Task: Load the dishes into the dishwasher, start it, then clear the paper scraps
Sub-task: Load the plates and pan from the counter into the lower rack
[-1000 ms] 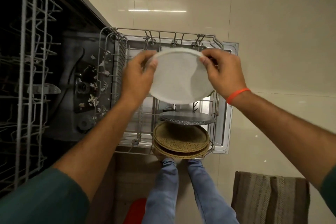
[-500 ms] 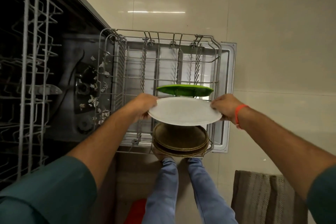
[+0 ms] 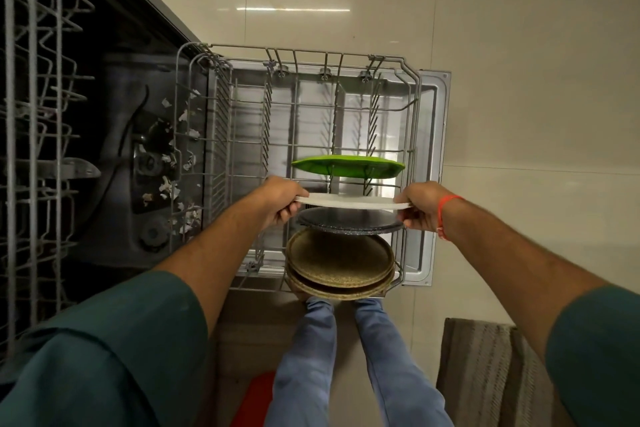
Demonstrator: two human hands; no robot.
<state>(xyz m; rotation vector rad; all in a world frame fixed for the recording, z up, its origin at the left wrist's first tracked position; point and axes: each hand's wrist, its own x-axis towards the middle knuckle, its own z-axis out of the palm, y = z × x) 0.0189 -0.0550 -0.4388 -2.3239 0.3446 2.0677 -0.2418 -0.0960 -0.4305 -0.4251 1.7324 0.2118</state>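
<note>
We judge the white plate [image 3: 349,201] is held edge-on so it drops between rack [image 3: 412,104] tines, slotting between the green plate [image 3: 346,166] beyond our hands and the dark plate [image 3: 349,222] nearer. Left hand [image 3: 280,201] and right hand [image 3: 419,206] each grip an opposite rim, fingers curled.

1. The lower rack [image 3: 412,135] is pulled out over the open dishwasher door [image 3: 437,149].
2. Five plates stand on edge in a row at the rack's right side, toward its near edge.
3. Farthest stands one plate [image 3: 348,166]; next comes the plate [image 3: 349,201] between the hands; then a third plate [image 3: 349,224]; two more plates [image 3: 341,260] crowd the near right corner.
4. The left hand [image 3: 280,201] grips the held plate's left rim, the right hand [image 3: 417,206] its right rim.
5. Paper scraps [image 3: 173,163] lie on the tub floor, left of the rack.
</note>
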